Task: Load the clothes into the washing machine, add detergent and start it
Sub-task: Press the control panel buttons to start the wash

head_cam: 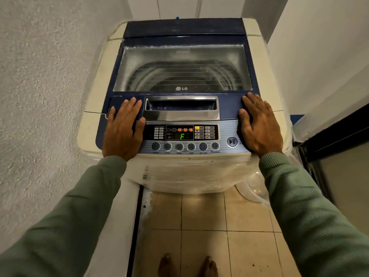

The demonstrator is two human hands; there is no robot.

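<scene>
Washing machine [189, 172] dead centre, a cream top-loader standing on the tiled floor [203, 212] in a narrow gap, rough plastered wall [40, 96] on its left. Its blue lid [182, 68] is down and shut, and through the clear window we can see the ribbed drum; what lies inside it, I can't tell. Both hands are on top now! The left hand [121, 128] lies flat, palm down, fingers straight and slightly spread, left of the silver lid handle [180, 105], its thumb reaching the top edge of the control panel [180, 132]. The right hand [259, 126] mirrors it on the far side, flat and holding nothing, resting just beside the round start/pause button [232, 141]. The panel is lit: a green "F" on the display [181, 136], orange icons glowing above it, a row of round buttons [185, 146] below. Green sleeves on both arms, and bare feet [187, 264] down on the tiles in front of the machine.
</scene>
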